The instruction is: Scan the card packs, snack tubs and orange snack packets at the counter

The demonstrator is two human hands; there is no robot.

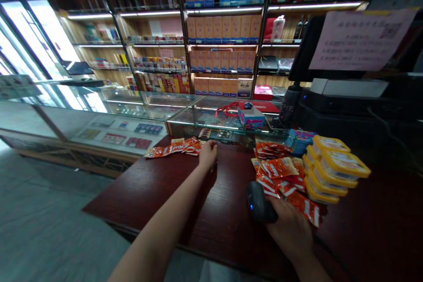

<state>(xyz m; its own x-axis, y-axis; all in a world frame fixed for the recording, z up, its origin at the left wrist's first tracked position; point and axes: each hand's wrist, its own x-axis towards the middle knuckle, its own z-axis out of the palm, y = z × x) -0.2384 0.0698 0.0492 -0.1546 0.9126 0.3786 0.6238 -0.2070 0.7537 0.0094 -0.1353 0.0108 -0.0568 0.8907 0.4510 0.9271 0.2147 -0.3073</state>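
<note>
My left hand (208,153) reaches far across the dark red counter (155,194) and rests at the right end of a row of orange snack packets (175,146). Its fingers curl down against the nearest packet. My right hand (289,229) grips a black handheld barcode scanner (258,202) with a small blue light, its head pointing away from me. Just past the scanner lies a heap of orange-red snack packets (280,174).
Yellow-lidded boxes (333,167) are stacked at the right, with blue packs (299,139) behind them. A glass display case (224,121) with a small colourful box (251,118) borders the counter's far edge. A monitor with a paper notice (357,39) stands at right. Stocked shelves (221,31) line the back wall.
</note>
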